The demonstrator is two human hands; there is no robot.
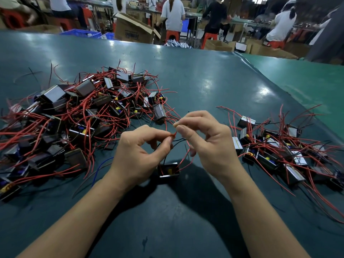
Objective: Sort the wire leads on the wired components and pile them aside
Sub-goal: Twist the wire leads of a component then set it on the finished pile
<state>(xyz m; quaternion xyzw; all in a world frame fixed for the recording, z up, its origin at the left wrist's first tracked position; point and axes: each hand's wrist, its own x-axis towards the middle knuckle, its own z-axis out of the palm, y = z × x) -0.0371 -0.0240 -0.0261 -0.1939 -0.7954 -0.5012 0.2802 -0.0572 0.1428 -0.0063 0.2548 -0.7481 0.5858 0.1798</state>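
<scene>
One small black wired component (168, 170) with a yellow part inside lies on the green table (204, 86) between my wrists. Its red and black leads (187, 154) rise toward my fingers. My left hand (138, 155) pinches the end of a red lead between thumb and forefinger. My right hand (206, 142) pinches a red lead close beside it, thumb against forefinger. A big tangled heap of the same components (74, 116) with red wires lies to the left. A smaller pile (279, 155) lies to the right.
The table's right edge (290, 94) runs diagonally behind the right pile. A loose blue wire (100, 168) lies by my left forearm. Beyond the table's far edge are seated people, cardboard boxes (132, 28), blue crates and red stools.
</scene>
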